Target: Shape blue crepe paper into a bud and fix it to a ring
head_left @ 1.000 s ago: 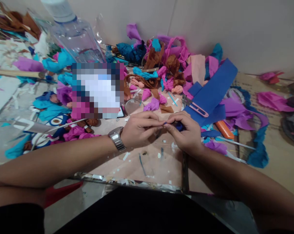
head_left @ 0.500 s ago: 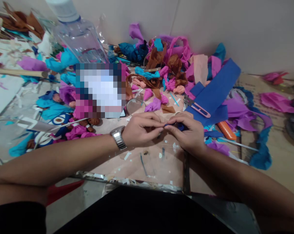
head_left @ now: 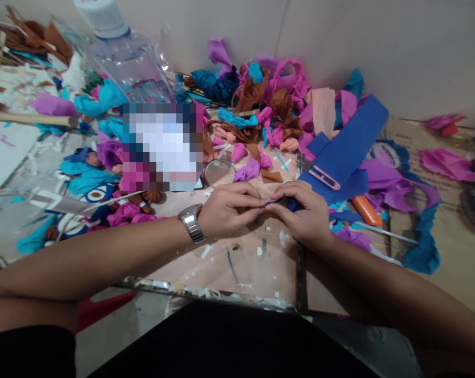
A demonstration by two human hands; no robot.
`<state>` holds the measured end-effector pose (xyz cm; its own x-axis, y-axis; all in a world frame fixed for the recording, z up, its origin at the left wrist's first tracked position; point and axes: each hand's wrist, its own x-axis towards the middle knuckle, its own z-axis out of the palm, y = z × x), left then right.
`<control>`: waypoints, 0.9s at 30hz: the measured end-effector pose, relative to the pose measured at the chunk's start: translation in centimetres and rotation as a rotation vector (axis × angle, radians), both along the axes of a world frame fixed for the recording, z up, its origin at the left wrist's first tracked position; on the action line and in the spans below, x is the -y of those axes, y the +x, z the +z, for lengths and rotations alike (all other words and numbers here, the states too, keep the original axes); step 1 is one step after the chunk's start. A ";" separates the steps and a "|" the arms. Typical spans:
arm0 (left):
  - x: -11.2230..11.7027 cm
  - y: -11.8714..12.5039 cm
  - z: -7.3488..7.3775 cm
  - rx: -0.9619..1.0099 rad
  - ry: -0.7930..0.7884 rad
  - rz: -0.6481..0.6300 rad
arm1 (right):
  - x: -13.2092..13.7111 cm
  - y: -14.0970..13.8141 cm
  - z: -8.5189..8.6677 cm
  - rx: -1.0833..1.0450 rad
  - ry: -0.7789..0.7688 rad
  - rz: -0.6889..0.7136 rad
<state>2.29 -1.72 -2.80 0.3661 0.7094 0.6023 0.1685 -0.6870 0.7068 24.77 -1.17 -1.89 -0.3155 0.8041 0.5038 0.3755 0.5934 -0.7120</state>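
While both hands meet over the middle of the worktop (head_left: 237, 265), the left hand (head_left: 227, 210) and the right hand (head_left: 302, 215) press their fingertips together and pinch a small blue scrap (head_left: 274, 201) between them, so that only a sliver of it shows and its shape cannot be told. The right hand's curled fingers also cover a darker blue bit just behind the pinch. A metal wristwatch (head_left: 192, 223) sits on the left wrist. Just beyond the right knuckles lies a long blue paper strip (head_left: 347, 144), slanting up toward the wall (head_left: 379, 47), with a pair of pink-handled snips (head_left: 319, 176) lying on its lower end. An orange tool (head_left: 363, 209) lies to the right of the right hand, beside sheets of purple paper (head_left: 387, 184) and a ragged teal strip (head_left: 418, 247). Behind the hands a round clear disc (head_left: 217, 170) lies flat, and past it a heap of crumpled paper (head_left: 276, 100) in magenta, brown, teal and peach crowds the corner. A clear plastic bottle (head_left: 130, 63) stands at the far left of the heap, and a wooden stick (head_left: 28, 118) lies across the left side. Small white and blue clippings dot the worktop below the hands.
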 end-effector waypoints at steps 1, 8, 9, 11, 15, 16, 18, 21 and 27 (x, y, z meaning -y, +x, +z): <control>0.0 0.0 0.0 0.005 0.002 -0.001 | 0.0 0.0 0.0 -0.006 -0.001 0.002; 0.1 0.0 -0.1 -0.018 0.015 -0.011 | 0.0 -0.1 -0.2 -0.055 0.036 0.031; 0.1 0.0 -0.1 -0.022 0.020 -0.015 | 0.0 -0.1 -0.2 -0.058 0.042 0.039; 0.1 0.0 -0.2 -0.028 0.031 -0.020 | 0.0 -0.1 -0.2 -0.062 0.040 0.046; 0.0 0.0 -0.2 -0.034 0.045 -0.018 | 0.0 -0.1 -0.2 -0.056 0.024 0.048; 0.0 0.0 -0.2 -0.037 0.049 -0.016 | 0.0 -0.1 -0.2 -0.056 0.029 0.052; 0.1 0.0 -0.3 -0.044 0.056 -0.013 | 0.0 -0.1 -0.1 -0.060 0.047 0.063; 0.1 0.0 -0.3 -0.061 0.053 -0.017 | 0.1 -0.2 -0.1 -0.055 0.049 0.071; 0.0 -0.4 0.3 -0.032 -0.001 -0.126 | 0.3 -0.3 0.2 -0.064 -0.007 0.054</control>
<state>1.90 -1.76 -2.47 0.4714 0.6570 0.5883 0.1038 -0.7038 0.7028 24.44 -1.47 -1.66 -0.3255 0.7907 0.5185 0.2967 0.6060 -0.7381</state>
